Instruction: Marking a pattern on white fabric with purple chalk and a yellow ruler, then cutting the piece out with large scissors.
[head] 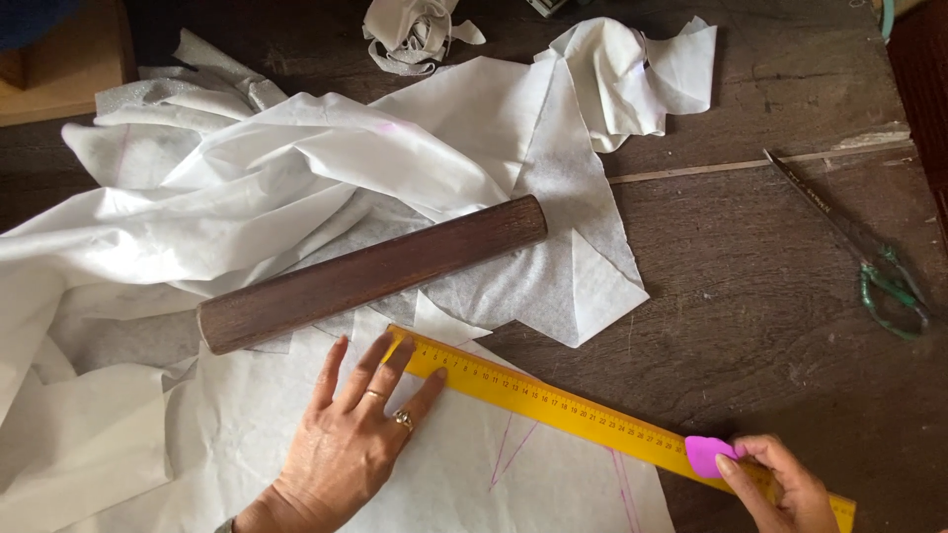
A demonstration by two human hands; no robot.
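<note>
My left hand (353, 434) lies flat with fingers spread on white fabric (247, 434), its fingertips pressing the upper end of a long yellow ruler (553, 403). The ruler runs diagonally down to the right across the fabric. My right hand (785, 484) pinches a pink piece of tailor's chalk (706, 455) against the ruler's lower edge near its right end. Faint pink lines are drawn on the fabric below the ruler.
A dark wooden cylinder (370, 271) lies across crumpled white fabric (247, 188) just beyond my left hand. Scissors with green handles (869, 266) rest at the right on the dark wooden table (750, 276). More white scraps (632, 79) lie at the back.
</note>
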